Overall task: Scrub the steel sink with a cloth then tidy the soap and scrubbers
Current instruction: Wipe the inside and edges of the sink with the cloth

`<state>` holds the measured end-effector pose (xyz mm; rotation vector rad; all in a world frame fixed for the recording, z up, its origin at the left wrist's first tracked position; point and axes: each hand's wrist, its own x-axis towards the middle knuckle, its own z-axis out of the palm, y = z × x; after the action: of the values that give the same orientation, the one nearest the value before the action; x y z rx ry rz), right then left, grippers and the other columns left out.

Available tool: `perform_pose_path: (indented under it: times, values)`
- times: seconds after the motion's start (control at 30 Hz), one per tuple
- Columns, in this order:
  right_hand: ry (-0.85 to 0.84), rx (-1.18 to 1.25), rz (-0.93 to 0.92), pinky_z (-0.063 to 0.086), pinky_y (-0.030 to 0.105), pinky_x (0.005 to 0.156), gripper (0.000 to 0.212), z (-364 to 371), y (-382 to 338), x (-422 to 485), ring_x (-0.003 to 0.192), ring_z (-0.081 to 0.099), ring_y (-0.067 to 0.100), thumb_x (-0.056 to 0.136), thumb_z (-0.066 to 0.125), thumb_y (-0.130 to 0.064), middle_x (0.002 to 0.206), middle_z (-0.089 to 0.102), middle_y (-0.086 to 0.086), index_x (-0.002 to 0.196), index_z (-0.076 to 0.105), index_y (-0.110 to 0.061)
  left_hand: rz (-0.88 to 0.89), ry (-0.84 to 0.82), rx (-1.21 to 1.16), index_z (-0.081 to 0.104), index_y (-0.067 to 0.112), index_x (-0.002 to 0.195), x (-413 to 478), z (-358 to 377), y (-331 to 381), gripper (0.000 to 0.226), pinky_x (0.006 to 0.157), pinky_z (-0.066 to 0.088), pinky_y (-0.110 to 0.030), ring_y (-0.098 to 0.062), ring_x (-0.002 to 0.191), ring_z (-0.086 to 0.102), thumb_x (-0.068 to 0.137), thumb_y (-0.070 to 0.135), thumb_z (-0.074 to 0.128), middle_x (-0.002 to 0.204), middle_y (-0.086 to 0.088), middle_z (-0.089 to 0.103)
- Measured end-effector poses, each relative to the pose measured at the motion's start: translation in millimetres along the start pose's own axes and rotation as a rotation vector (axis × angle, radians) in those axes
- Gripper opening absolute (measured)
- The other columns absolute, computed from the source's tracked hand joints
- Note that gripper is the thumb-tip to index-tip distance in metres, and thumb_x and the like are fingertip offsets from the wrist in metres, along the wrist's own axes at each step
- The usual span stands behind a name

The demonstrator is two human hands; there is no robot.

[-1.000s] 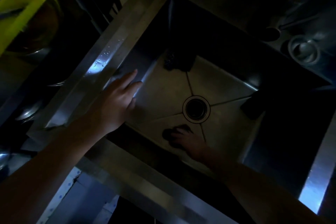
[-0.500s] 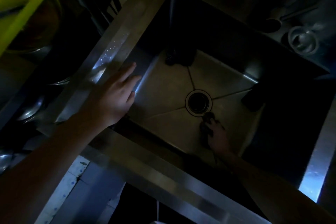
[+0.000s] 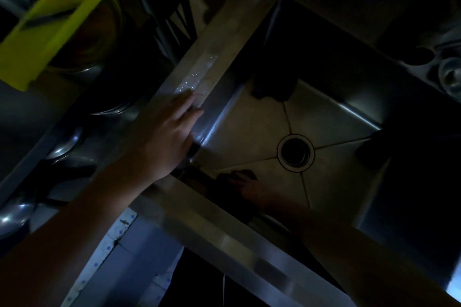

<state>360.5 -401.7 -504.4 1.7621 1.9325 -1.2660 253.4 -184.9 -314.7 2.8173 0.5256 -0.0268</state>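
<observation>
The steel sink (image 3: 212, 60) fills the dim centre of the view, with its round drain (image 3: 295, 152) in the middle of the basin floor. My left hand (image 3: 164, 137) lies flat on the sink's left rim, fingers apart, holding nothing. My right hand (image 3: 247, 188) is down on the basin floor near the front wall, left of the drain, pressing a dark cloth (image 3: 234, 175). A dark lump (image 3: 272, 88), perhaps a scrubber, sits in the basin's far corner. Another dark object (image 3: 369, 148) rests by the right wall.
A yellow-green board (image 3: 52, 25) lies over steel bowls at the upper left. More steel dishes (image 3: 62, 149) sit left of the sink. A round steel cup (image 3: 450, 77) stands at the far right. Pale tiled floor (image 3: 117, 239) shows below the front rim.
My right hand with the cloth swept right to beside the drain, then back left along the front of the basin floor. My left hand stayed on the rim while the view shifted.
</observation>
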Motion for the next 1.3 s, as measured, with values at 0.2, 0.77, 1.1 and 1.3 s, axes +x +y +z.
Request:
perform_pose_path:
  times: [0.2,0.77,1.1,1.3]
  values:
    - [0.120,0.562,0.059,0.013,0.031,0.116,0.050,-40,-32,21,0.141,0.031,0.024,0.098,0.030,-0.011,0.158,0.007,0.014,0.147,0.020,-0.003,0.080,0.042,-0.097,0.057,0.008,0.123,-1,-9,-12,0.035,0.107,0.036,-0.041,-0.025,0.132,0.039,0.090,0.013,0.048,0.145,-0.013,0.040]
    - [0.849,0.746,0.492,0.040,0.027,0.102,0.047,-99,6,78,0.122,0.052,0.025,0.081,0.052,0.001,0.134,0.055,0.008,0.126,0.058,-0.013,0.036,0.032,-0.223,0.061,0.001,0.119,22,-33,-40,0.034,0.098,0.044,-0.048,-0.034,0.124,0.048,0.085,0.002,0.062,0.141,-0.021,0.041]
    - [0.944,1.177,0.625,0.043,0.008,0.063,0.040,-132,17,33,0.089,0.060,0.010,0.075,0.061,0.007,0.096,0.069,0.004,0.112,0.069,-0.008,0.043,0.022,-0.164,0.058,0.001,0.121,26,-47,-47,0.033,0.102,0.040,-0.044,-0.035,0.128,0.043,0.088,0.006,0.058,0.142,-0.020,0.040]
    - [0.846,1.002,0.448,0.046,0.028,0.080,0.042,-155,-6,-13,0.094,0.060,0.018,0.073,0.055,0.014,0.101,0.067,0.011,0.110,0.061,-0.004,0.076,0.037,-0.118,0.055,0.006,0.124,24,-47,-51,0.035,0.105,0.031,-0.036,-0.033,0.129,0.042,0.089,0.011,0.057,0.144,-0.018,0.039]
